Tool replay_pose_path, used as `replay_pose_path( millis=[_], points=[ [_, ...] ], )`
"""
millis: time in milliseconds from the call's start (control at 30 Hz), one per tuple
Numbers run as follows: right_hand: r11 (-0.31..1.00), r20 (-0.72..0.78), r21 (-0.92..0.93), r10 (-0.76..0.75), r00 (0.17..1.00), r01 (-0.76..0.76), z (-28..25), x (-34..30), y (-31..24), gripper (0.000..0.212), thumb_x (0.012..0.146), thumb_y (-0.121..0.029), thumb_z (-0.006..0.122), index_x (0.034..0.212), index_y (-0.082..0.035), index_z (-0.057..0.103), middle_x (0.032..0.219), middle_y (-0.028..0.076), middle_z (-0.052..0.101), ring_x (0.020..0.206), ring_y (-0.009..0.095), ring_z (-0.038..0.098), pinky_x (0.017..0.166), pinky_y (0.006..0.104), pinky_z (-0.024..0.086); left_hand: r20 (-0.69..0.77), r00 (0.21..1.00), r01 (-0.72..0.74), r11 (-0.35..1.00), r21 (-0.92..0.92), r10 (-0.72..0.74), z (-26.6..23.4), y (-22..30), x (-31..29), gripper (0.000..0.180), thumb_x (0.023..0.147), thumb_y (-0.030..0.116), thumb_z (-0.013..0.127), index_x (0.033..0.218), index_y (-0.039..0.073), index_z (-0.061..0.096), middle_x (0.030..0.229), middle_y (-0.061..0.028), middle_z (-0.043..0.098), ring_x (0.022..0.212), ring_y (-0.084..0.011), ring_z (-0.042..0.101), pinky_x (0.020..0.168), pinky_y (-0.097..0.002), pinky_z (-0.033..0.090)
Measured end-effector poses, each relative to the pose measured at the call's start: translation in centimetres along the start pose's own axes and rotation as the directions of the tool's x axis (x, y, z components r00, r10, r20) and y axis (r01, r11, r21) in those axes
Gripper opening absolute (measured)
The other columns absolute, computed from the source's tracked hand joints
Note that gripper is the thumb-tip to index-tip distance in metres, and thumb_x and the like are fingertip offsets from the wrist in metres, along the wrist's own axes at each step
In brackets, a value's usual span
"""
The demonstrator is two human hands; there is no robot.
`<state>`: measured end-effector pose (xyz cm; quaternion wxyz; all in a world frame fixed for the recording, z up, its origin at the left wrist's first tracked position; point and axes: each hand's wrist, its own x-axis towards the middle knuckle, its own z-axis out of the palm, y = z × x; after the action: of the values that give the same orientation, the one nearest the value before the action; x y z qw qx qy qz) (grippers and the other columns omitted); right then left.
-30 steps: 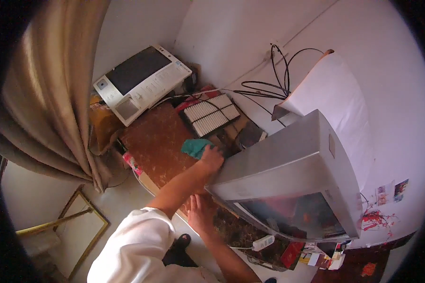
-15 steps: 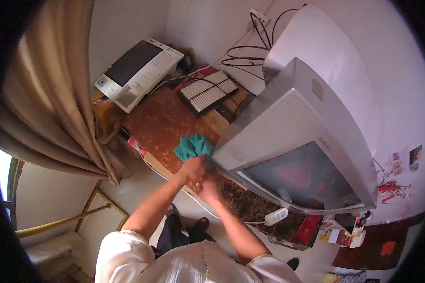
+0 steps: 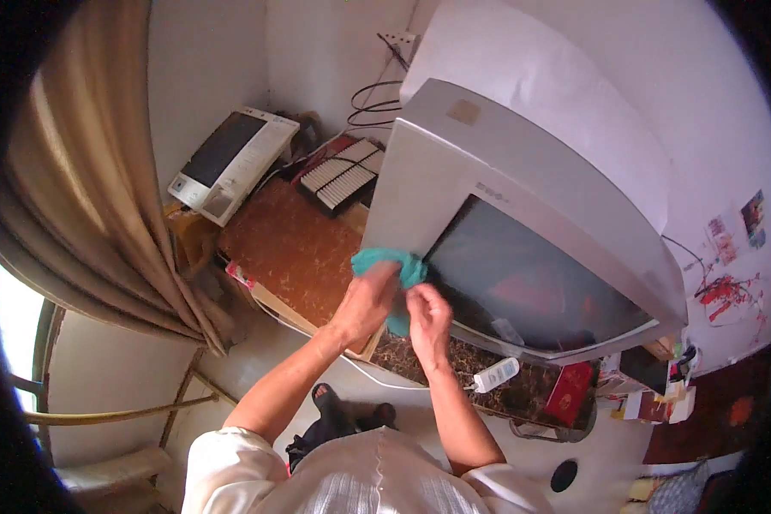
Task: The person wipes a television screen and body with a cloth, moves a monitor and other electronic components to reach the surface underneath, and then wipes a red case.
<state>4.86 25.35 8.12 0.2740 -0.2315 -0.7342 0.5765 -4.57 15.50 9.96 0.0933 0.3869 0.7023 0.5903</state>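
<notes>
Beside the left edge of the grey television (image 3: pixel 420 176), a teal cloth (image 3: pixel 377 256) sits bunched at the person's two hands. Everything hinges on how it lies: just past the left fingers, on the side away from the body, its wider spread running roughly left to right, with a smaller fold dropping between the hands. The left hand (image 3: pixel 368 298) is the nearer one, its fingers bent over and closed on the crumpled material, as far as I can make out. The right hand (image 3: pixel 428 319) is close by, just right of that lower fold, its fingers loosely curled; whether they pinch the cloth's edge or merely brush it (the folds crowd that spot) I cannot tell. So the bulk of the cloth is ahead of the left fingers and to the left of the right ones. Its right end overlaps the television's frame from this angle, though actual contact is unclear. Off to the left spreads the brown surface (image 3: pixel 274 244), where a white pleated panel (image 3: pixel 343 176) rests well apart from both hands.
</notes>
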Motion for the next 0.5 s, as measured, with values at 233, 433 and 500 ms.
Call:
replay_pose_path(
  millis=[233, 433, 500],
  points=[
    [0.884, -0.049, -0.192, -0.443, 0.895, 0.427, -2.3, 0.6, -4.3, 0.031, 0.082, -0.004, 0.052, 0.112, 0.000, 0.052, 0.103, 0.020, 0.054, 0.095, 0.035, 0.052, 0.081, 0.0404, 0.043, -0.268, 0.907, -0.209, 0.898, 0.387, 0.326, 2.7, 4.8, 2.0, 0.026, 0.077, 0.005, 0.058, 0.102, 0.003, 0.051, 0.091, -0.0158, 0.051, 0.084, -0.0360, 0.052, 0.067, -0.0413, 0.046],
    [0.955, 0.136, -0.286, -0.043, 0.990, 0.081, -3.2, -3.0, 7.2, 0.041, 0.081, -0.011, 0.052, 0.120, -0.002, 0.049, 0.109, 0.022, 0.056, 0.102, 0.034, 0.054, 0.087, 0.0384, 0.042, -0.200, 0.979, 0.050, 0.881, 0.470, 0.051, 8.7, -5.5, -4.4, 0.023, 0.073, 0.005, 0.057, 0.096, 0.008, 0.057, 0.092, -0.0144, 0.055, 0.085, -0.0360, 0.053, 0.065, -0.0440, 0.046],
    [0.972, 0.137, -0.236, 0.027, 0.990, 0.007, -3.5, -4.2, 10.1, 0.043, 0.080, -0.013, 0.049, 0.123, -0.004, 0.048, 0.110, 0.022, 0.057, 0.099, 0.033, 0.056, 0.085, 0.0375, 0.043, -0.172, 0.975, -0.027, 0.848, 0.530, 0.139, 9.5, -5.9, -4.8, 0.023, 0.074, 0.008, 0.057, 0.097, 0.009, 0.061, 0.094, -0.0153, 0.058, 0.085, -0.0365, 0.055, 0.067, -0.0439, 0.046]
  ],
)
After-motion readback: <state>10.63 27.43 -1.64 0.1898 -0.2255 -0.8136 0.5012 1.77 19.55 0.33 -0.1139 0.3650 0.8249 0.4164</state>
